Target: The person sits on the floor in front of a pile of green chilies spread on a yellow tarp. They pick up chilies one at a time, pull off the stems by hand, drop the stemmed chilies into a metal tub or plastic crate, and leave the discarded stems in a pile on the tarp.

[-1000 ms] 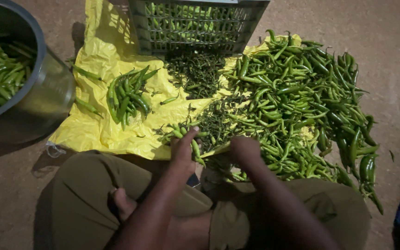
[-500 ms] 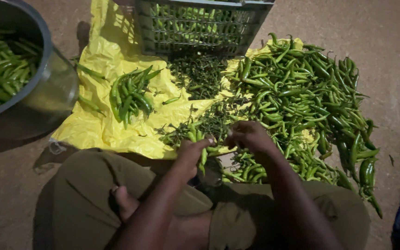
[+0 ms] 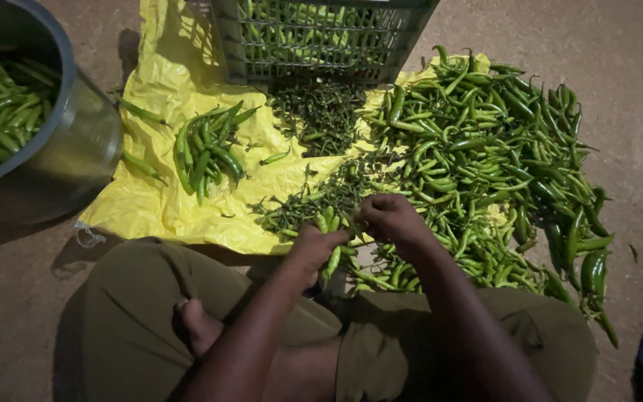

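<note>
I sit cross-legged on the ground in front of a yellow plastic sheet (image 3: 165, 201). My left hand (image 3: 312, 249) grips a small bunch of green chillies (image 3: 330, 237), which stick out between its fingers. My right hand (image 3: 390, 217) is closed beside it, its fingertips pinching the top end of one chilli in that bunch. A large heap of green chillies (image 3: 485, 164) lies just right of my hands. A pile of dark plucked stems (image 3: 320, 197) lies on the sheet directly beyond my hands.
A smaller pile of chillies (image 3: 206, 149) rests on the sheet to the left. A big steel pot (image 3: 76, 141) holding chillies stands at far left. A grey plastic crate (image 3: 321, 37) with chillies stands at the top. Bare ground surrounds the sheet.
My left hand has drawn back from the pile with a bunch of chillies. My right hand has come across to meet it, and both now work close together.
</note>
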The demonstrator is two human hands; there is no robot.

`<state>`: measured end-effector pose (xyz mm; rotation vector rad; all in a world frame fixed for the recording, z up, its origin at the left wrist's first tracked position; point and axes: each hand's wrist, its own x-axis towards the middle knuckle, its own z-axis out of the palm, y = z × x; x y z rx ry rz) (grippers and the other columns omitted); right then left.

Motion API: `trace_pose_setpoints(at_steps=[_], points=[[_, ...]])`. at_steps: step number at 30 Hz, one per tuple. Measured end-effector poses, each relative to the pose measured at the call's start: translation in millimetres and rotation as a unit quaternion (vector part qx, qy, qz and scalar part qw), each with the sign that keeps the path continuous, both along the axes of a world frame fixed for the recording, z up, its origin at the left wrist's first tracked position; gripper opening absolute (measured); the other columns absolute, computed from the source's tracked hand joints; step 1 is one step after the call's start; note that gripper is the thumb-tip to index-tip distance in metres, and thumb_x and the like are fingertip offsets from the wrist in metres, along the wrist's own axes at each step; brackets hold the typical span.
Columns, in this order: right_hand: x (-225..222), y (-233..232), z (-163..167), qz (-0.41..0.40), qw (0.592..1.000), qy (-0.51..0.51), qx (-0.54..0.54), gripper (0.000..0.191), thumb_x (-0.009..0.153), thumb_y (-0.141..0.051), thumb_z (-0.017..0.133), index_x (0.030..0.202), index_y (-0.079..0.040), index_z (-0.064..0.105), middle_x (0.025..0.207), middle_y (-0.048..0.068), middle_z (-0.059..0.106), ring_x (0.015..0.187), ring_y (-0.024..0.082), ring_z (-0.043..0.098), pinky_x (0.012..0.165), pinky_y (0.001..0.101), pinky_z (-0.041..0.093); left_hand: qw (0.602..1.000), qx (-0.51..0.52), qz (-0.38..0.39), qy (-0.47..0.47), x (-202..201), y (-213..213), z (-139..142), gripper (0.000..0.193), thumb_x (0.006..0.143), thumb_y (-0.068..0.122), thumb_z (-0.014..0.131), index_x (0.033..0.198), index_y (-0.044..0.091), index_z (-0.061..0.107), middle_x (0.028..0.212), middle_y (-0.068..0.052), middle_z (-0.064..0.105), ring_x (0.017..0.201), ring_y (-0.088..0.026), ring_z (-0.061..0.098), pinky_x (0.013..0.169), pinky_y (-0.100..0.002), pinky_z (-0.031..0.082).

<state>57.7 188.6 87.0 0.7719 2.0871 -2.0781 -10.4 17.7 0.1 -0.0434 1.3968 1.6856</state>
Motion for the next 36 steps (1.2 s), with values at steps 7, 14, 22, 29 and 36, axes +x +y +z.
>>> trace_pose_setpoints(at_steps=[7, 14, 22, 29, 36], points=[[-3.8, -8.0, 4.6, 0.014, 0.997, -0.047, 0.055, 0.020, 0.092, -0.024, 0.072, 0.086, -0.005, 0.068, 0.071, 0.006, 0.067, 0.057, 0.013, 0.059, 0.052, 0.0291, 0.048, 0.999, -0.029, 0.003, 0.038, -1.5, 2.2, -3.0, 0.026, 0.079, 0.014, 0.078, 0.098, -0.003, 0.073, 0.086, -0.013, 0.075, 0.074, -0.022, 0.071, 0.066, -0.038, 0.056], [-6.4, 3.2, -22.7, 0.043, 0.955, -0.037, 0.291, 0.022, 0.088, -0.025, 0.076, 0.099, -0.005, 0.076, 0.082, 0.007, 0.072, 0.075, 0.021, 0.067, 0.066, 0.0350, 0.053, 0.991, -0.036, 0.051, 0.120, -1.9, 2.8, -3.1, 0.022, 0.075, 0.013, 0.080, 0.095, 0.004, 0.077, 0.090, -0.010, 0.078, 0.080, -0.020, 0.073, 0.074, -0.036, 0.057], [-13.2, -21.2, -42.9, 0.060, 0.864, 0.075, 0.495, 0.040, 0.084, -0.018, 0.073, 0.122, -0.006, 0.069, 0.110, 0.022, 0.063, 0.091, 0.039, 0.068, 0.073, 0.0487, 0.055, 0.964, -0.159, 0.190, 0.092, -10.2, -2.5, -1.7, 0.026, 0.082, 0.022, 0.081, 0.092, -0.001, 0.073, 0.087, -0.016, 0.075, 0.074, -0.023, 0.069, 0.069, -0.040, 0.053], [-18.4, -34.1, -52.2, 0.103, 0.846, 0.022, 0.523, 0.020, 0.090, -0.027, 0.073, 0.100, -0.009, 0.074, 0.101, 0.017, 0.065, 0.084, 0.039, 0.067, 0.075, 0.0502, 0.055, 0.960, -0.170, 0.194, 0.104, -9.8, -4.9, -8.0, 0.026, 0.078, 0.018, 0.080, 0.090, -0.003, 0.073, 0.081, -0.014, 0.074, 0.069, -0.022, 0.067, 0.064, -0.040, 0.053], [-20.4, -18.5, -66.5, 0.077, 0.956, 0.010, 0.284, 0.020, 0.082, -0.021, 0.074, 0.093, -0.004, 0.076, 0.084, 0.012, 0.076, 0.073, 0.024, 0.074, 0.070, 0.0381, 0.058, 0.976, -0.104, 0.187, 0.045, -10.1, -3.8, -6.7, 0.020, 0.081, 0.016, 0.079, 0.090, -0.001, 0.075, 0.081, -0.011, 0.073, 0.068, -0.020, 0.065, 0.062, -0.039, 0.050]])
